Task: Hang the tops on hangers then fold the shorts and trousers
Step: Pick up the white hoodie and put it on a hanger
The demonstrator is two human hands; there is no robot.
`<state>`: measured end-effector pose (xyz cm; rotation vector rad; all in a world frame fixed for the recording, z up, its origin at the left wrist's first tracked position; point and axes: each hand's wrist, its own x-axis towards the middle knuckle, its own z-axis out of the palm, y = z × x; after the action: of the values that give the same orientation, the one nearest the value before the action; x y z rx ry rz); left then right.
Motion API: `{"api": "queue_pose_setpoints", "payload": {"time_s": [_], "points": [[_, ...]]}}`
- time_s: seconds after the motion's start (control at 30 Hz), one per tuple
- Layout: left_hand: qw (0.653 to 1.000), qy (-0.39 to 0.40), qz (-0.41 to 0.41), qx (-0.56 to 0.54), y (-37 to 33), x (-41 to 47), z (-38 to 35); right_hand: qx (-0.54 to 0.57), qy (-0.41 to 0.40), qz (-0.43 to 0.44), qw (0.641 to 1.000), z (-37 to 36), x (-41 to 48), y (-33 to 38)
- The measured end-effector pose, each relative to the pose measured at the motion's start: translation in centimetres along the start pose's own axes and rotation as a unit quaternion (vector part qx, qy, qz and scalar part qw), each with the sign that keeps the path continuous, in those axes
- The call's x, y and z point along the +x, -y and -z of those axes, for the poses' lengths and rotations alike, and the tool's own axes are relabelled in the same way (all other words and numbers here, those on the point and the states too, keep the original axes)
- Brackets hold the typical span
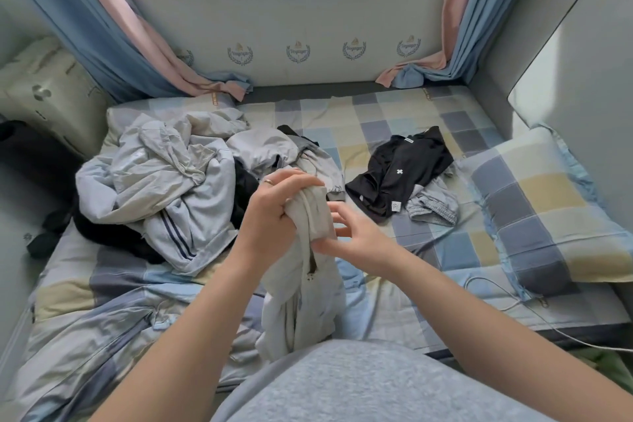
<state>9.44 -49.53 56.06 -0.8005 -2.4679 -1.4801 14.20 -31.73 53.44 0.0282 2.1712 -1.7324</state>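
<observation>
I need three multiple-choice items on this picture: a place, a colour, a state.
1. Where does the black top lie? A on the pillow; B on the bed, right of the clothes pile; C on the windowsill.
2. Which colour is the cross on it? A white; B red; C yellow.
3. What does the left hand do? A rests flat; B grips the pale garment; C holds a hanger.
Key: B, it lies on the bed; A, the mark is white; B, it clutches the bunched cloth.
</observation>
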Motion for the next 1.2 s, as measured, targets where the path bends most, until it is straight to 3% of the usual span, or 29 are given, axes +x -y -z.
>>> {"api": "queue_pose_setpoints", "payload": {"time_s": [0.1, 0.3, 0.37, 0.43, 0.5, 0.57, 0.7, 0.77, 0.93, 1.0, 1.1, 1.2], "points": [[1.0, -0.013, 0.022, -0.016, 0.2, 0.1, 0.2, -0.065, -0.014, 0.007, 0.998, -0.9, 0.1, 0.0], [0.999, -0.019, 0.047, -0.02, 0.8, 0.0, 0.3, -0.168, -0.161, 0.043, 0.972, -1.0, 0.8, -0.8], [0.997, -0.039, 0.065, 0.006, 1.6, 0.0, 0.4, -0.096, -0.226, 0.011, 0.969, 0.3, 1.4, -1.5], [0.99, -0.082, 0.11, 0.043, 3.1, -0.3, 0.4, 0.057, -0.288, -0.065, 0.954, 1.8, 1.7, -2.1], [0.965, -0.131, 0.225, 0.023, 5.0, -0.9, 0.1, 0.218, -0.309, -0.13, 0.916, 3.1, 1.7, -2.6], [0.906, -0.168, 0.378, -0.09, 6.4, -1.8, -0.9, 0.314, -0.323, -0.169, 0.877, 3.9, 1.6, -3.3], [0.714, -0.142, 0.615, -0.303, 7.4, -4.5, -3.4, 0.368, -0.317, -0.223, 0.845, 3.2, 0.9, -5.0], [0.641, -0.133, 0.62, -0.432, 7.7, -5.6, -4.1, 0.378, -0.309, -0.249, 0.836, 2.7, 0.5, -5.9], [0.545, -0.186, 0.571, -0.585, 8.6, -5.8, -3.5, 0.399, -0.316, -0.272, 0.816, 3.6, -0.7, -7.2], [0.533, -0.183, 0.551, -0.616, 8.7, -5.3, -3.2, 0.394, -0.339, -0.257, 0.815, 4.1, -1.0, -7.7], [0.539, -0.119, 0.541, -0.634, 8.2, -4.9, -3.4, 0.377, -0.379, -0.242, 0.81, 4.5, -1.4, -8.2], [0.61, -0.039, 0.555, -0.565, 7.7, -5.0, -4.2, 0.382, -0.34, -0.287, 0.81, 5.1, -1.9, -9.1]]}}
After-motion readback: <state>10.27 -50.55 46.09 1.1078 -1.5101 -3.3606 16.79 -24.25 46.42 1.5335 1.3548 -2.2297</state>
